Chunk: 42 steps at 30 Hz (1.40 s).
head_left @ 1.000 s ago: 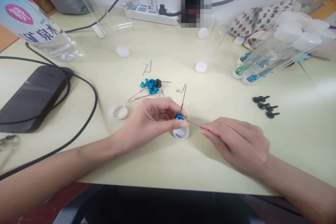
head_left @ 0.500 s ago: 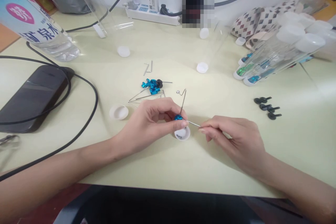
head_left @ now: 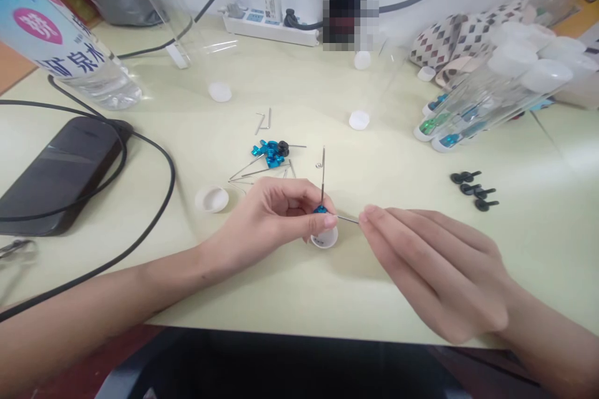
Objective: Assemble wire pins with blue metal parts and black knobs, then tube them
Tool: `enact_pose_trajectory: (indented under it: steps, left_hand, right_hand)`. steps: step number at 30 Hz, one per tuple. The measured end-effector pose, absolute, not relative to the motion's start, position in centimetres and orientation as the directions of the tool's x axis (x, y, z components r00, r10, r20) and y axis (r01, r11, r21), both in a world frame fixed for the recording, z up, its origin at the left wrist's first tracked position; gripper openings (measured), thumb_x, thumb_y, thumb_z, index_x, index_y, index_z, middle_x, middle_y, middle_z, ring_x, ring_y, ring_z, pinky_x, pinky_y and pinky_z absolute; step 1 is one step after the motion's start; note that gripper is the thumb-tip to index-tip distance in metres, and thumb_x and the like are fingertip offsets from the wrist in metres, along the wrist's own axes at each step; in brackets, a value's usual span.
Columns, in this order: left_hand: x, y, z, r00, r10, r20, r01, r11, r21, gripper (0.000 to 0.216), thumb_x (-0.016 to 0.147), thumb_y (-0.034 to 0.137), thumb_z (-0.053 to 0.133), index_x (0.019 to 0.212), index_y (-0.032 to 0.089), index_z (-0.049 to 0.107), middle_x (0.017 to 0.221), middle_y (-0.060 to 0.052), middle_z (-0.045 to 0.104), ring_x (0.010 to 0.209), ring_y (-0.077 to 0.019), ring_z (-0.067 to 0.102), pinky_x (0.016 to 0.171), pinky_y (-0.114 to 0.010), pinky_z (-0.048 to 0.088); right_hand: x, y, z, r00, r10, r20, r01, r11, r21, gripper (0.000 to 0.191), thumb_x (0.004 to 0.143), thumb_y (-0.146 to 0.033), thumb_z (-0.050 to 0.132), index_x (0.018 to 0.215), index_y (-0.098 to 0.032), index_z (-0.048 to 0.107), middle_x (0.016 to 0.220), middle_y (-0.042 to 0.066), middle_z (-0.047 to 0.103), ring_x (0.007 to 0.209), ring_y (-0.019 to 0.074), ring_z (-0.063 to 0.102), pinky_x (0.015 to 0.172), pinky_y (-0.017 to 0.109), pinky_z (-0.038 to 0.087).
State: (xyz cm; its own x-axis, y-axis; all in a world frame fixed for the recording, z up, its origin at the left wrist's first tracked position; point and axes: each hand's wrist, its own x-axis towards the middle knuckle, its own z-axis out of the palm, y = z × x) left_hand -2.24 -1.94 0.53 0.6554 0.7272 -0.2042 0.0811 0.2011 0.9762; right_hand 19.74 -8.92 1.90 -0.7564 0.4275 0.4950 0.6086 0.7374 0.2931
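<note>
Between the thumb and fingers of my left hand (head_left: 285, 212) is a small blue metal fitting (head_left: 320, 209), mostly covered by the fingertips. A thin bent wire (head_left: 322, 177) with a small loop stands up from it. From the right, my right hand (head_left: 435, 268) pinches a thin metal rod (head_left: 348, 219), and its other end reaches the fitting at my left fingertips. Whether the rod has a bent end inside my right hand is hidden. A white cap (head_left: 326, 238) lies just below the fitting, partly behind my left thumb.
Blue fittings (head_left: 274, 153) with wires lie beyond my left hand, near L-shaped hex keys (head_left: 263, 121). A white cap (head_left: 212, 199) sits left, black screws (head_left: 472, 189) right. Clear tubes (head_left: 486, 93) stand at the right. A phone (head_left: 60, 174), cable and water bottle (head_left: 70, 43) occupy the left.
My right hand has rolled over, its fingers now stretched along the top while still pinching the rod. The bent wire has turned and looks more upright. My left hand stays nearly in place.
</note>
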Motion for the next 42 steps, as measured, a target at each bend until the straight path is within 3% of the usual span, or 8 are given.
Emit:
enact_pose_trajectory:
  steps: [7,15,21,24,29,36,42]
  left_hand:
    - [-2.2,-2.0,0.3,0.656,0.724,-0.214,0.09,0.206,0.974,0.012,0.074,0.022,0.071,0.081,0.014,0.066,0.076,-0.003,0.064,0.07,-0.0128,0.06,0.065,-0.023,0.052]
    - [-2.3,-2.0,0.0,0.659,0.733,-0.168,0.099,0.136,0.986,0.013,0.075,0.025,0.07,0.083,0.015,0.067,0.078,-0.004,0.065,0.073,-0.0148,0.063,0.066,-0.025,0.054]
    - [-2.4,-2.1,-0.1,0.656,0.747,-0.107,0.127,0.03,0.991,0.011,0.077,0.024,0.068,0.084,0.015,0.067,0.081,-0.003,0.065,0.073,-0.0128,0.062,0.066,-0.023,0.051]
    - [-2.5,-2.1,0.0,0.654,0.752,-0.087,0.15,-0.017,0.988,0.01,0.078,0.025,0.068,0.083,0.016,0.068,0.081,-0.002,0.064,0.071,-0.0113,0.06,0.064,-0.021,0.05]
    - [-2.5,-2.1,0.1,0.662,0.746,-0.07,0.182,-0.07,0.981,0.011,0.079,0.026,0.066,0.084,0.017,0.068,0.08,-0.003,0.065,0.071,-0.0125,0.061,0.065,-0.023,0.051]
    - [-2.5,-2.1,0.3,0.666,0.745,-0.045,0.199,-0.119,0.973,0.008,0.079,0.024,0.066,0.083,0.018,0.069,0.078,-0.002,0.065,0.07,-0.0116,0.06,0.065,-0.022,0.05]
    - [-2.5,-2.0,0.4,0.676,0.735,-0.052,0.213,-0.127,0.969,0.007,0.08,0.023,0.065,0.083,0.017,0.069,0.078,-0.001,0.065,0.07,-0.0111,0.059,0.065,-0.021,0.049]
  right_hand:
    - [19.9,-9.2,1.5,-0.764,0.374,0.527,0.607,0.695,0.387,0.015,0.079,-0.008,0.066,0.091,-0.016,0.068,0.095,0.007,0.07,0.088,0.0234,0.067,0.065,0.03,0.06]
    - [20.2,-9.5,0.7,-0.684,0.453,0.572,0.66,0.718,0.22,0.028,0.08,-0.007,0.066,0.103,-0.022,0.067,0.097,0.003,0.07,0.089,0.0215,0.068,0.068,0.026,0.061]
    - [19.7,-9.7,0.6,-0.604,0.522,0.602,0.705,0.702,0.099,0.018,0.086,-0.009,0.057,0.097,-0.018,0.068,0.094,0.006,0.07,0.084,0.0194,0.068,0.071,0.024,0.058]
    - [19.1,-9.6,0.6,-0.496,0.653,0.573,0.768,0.637,-0.062,0.015,0.086,-0.01,0.057,0.094,-0.017,0.068,0.091,0.005,0.07,0.077,0.0157,0.067,0.068,0.021,0.056]
    - [18.3,-9.1,0.9,-0.35,0.811,0.469,0.765,0.537,-0.357,0.014,0.084,-0.009,0.06,0.088,-0.02,0.067,0.081,0.001,0.069,0.063,0.0092,0.063,0.048,0.018,0.046]
    - [17.9,-9.0,0.9,-0.233,0.948,0.215,0.49,0.306,-0.816,0.016,0.085,-0.011,0.058,0.091,-0.02,0.07,0.066,0.0,0.064,0.058,0.0092,0.06,0.051,0.019,0.049]
    - [17.4,-9.2,0.7,-0.18,0.982,-0.059,0.201,-0.022,-0.979,0.007,0.083,-0.02,0.064,0.087,-0.018,0.07,0.063,-0.001,0.065,0.052,0.0095,0.062,0.05,0.019,0.056]
